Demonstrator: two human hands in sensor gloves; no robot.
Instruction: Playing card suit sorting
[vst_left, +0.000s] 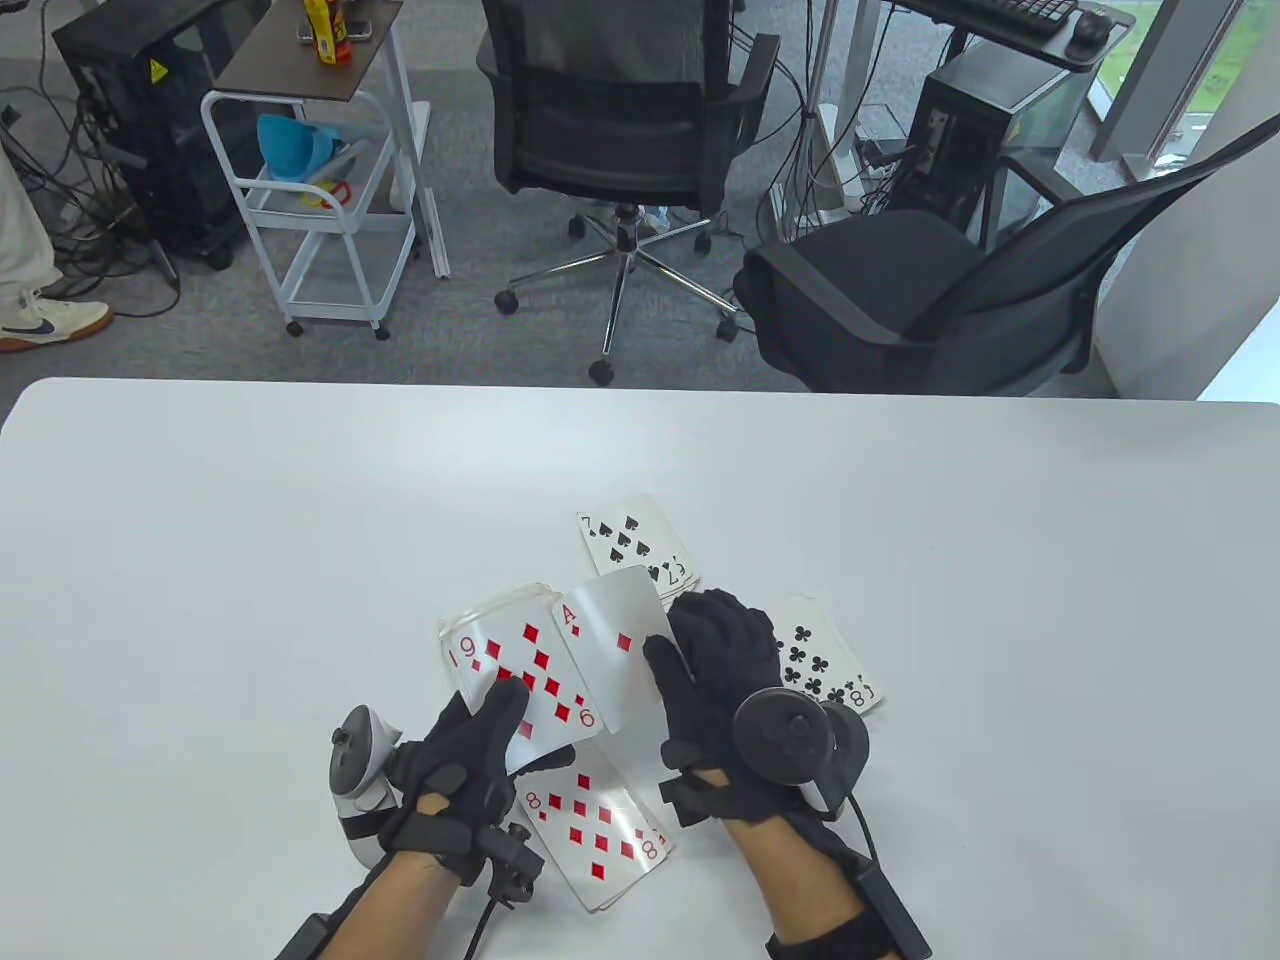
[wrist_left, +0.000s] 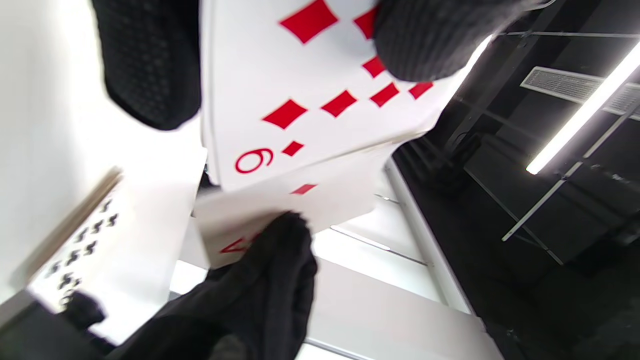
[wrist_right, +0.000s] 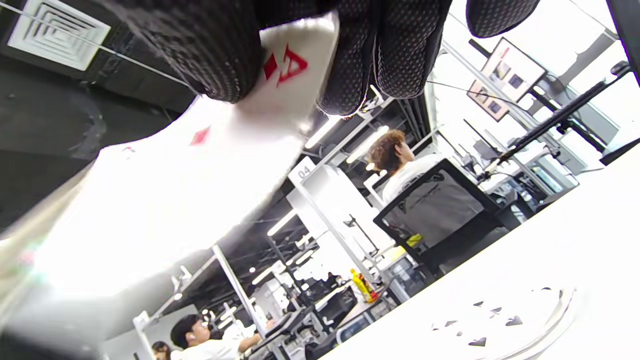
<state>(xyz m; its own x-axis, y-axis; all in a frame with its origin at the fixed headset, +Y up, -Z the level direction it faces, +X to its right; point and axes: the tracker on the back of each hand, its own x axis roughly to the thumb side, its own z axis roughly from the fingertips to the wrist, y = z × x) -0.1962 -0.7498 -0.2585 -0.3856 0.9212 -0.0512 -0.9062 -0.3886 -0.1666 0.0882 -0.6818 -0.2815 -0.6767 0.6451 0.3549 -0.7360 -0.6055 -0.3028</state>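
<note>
My left hand grips a small stack of cards with the 9 of diamonds on top, thumb across its face. In the left wrist view its fingers frame the same 9 of diamonds. My right hand pinches the ace of diamonds by its right edge, lifted and overlapping the stack. In the right wrist view the fingers clamp the ace of diamonds. Under my hands lies a diamond pile topped by the 8 of diamonds.
A pile topped by the 7 of spades lies beyond my hands, also low in the right wrist view. A pile topped by the 8 of clubs lies right of my right hand. The white table spreads around; office chairs stand behind it.
</note>
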